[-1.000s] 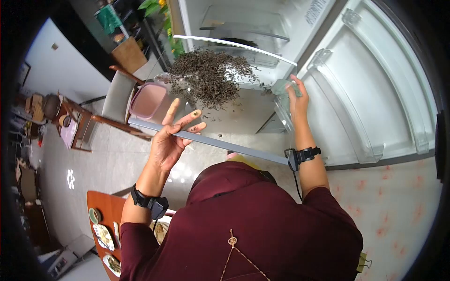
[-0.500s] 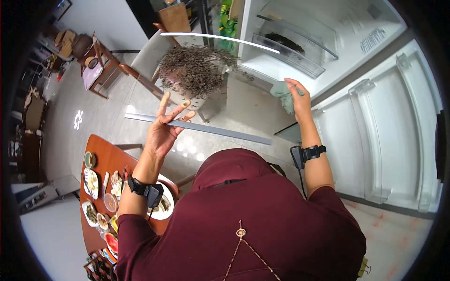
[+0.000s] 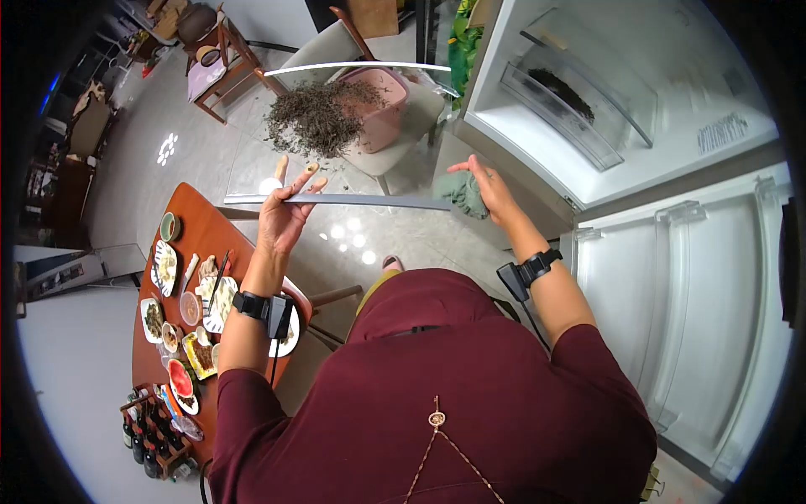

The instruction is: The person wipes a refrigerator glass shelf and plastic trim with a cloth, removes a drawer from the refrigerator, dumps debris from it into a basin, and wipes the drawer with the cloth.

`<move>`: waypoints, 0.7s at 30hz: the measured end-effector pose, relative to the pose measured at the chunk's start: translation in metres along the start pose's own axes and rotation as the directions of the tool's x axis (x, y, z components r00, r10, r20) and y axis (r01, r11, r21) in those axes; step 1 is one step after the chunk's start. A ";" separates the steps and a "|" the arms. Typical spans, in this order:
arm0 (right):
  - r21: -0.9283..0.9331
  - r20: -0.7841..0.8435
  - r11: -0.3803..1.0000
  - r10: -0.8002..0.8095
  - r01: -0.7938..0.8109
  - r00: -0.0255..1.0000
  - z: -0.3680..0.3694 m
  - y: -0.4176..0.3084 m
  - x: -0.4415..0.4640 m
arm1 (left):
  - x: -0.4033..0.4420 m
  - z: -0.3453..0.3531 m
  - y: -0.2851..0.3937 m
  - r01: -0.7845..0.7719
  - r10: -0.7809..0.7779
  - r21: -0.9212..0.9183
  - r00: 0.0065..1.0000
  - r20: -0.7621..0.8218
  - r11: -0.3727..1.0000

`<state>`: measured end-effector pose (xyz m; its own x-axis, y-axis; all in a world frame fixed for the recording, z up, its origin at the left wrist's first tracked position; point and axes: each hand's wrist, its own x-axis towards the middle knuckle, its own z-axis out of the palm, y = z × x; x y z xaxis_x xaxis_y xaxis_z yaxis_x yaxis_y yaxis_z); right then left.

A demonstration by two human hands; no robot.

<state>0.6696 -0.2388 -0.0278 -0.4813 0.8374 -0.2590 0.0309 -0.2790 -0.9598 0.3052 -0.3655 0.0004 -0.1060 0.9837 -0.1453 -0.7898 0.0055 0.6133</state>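
Observation:
A clear glass shelf with a grey front strip (image 3: pixel 369 201) and a white back strip is held up in front of me. Dark, dry, curled leaves (image 3: pixel 312 120) lie heaped on its glass. My left hand (image 3: pixel 285 208) supports the shelf from below near the grey strip, with its fingers spread under the glass. At the shelf's right end, my right hand (image 3: pixel 489 189) holds a grey-green cloth (image 3: pixel 462 193); whether its fingers touch the glass is unclear.
The open fridge (image 3: pixel 537 155) stands right, with dark leaves in a clear bin (image 3: pixel 558 118) and its door (image 3: pixel 697 311) swung out. A pink bin (image 3: pixel 384 122) sits on a chair (image 3: pixel 417 134) beyond the shelf. A table (image 3: pixel 186 214) with dishes is at lower left, beside a bottle rack (image 3: pixel 155 437).
The view has turned left, bringing more of the table and chair into sight. The shelf has moved away from the fridge, and my right hand with the cloth has moved left alongside it.

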 end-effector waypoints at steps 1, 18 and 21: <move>-0.002 0.007 1.000 0.005 -0.005 1.000 0.001 -0.002 0.008 | 0.002 -0.004 0.002 -0.003 0.003 -0.003 1.000 -0.008 1.000; 0.226 0.442 0.963 0.032 -0.146 0.896 0.023 -0.014 0.131 | 0.149 -0.085 0.066 0.158 -0.171 0.214 0.984 0.047 0.964; 0.211 0.423 0.960 0.081 -0.185 0.902 0.039 -0.002 0.139 | 0.182 -0.090 0.067 0.163 -0.163 0.207 0.986 -0.019 0.965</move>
<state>0.5683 -0.1401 -0.0579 -0.8026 0.5339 -0.2659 -0.0655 -0.5220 -0.8504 0.1791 -0.2028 -0.0549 0.0126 0.9660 -0.2583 -0.6545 0.2032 0.7283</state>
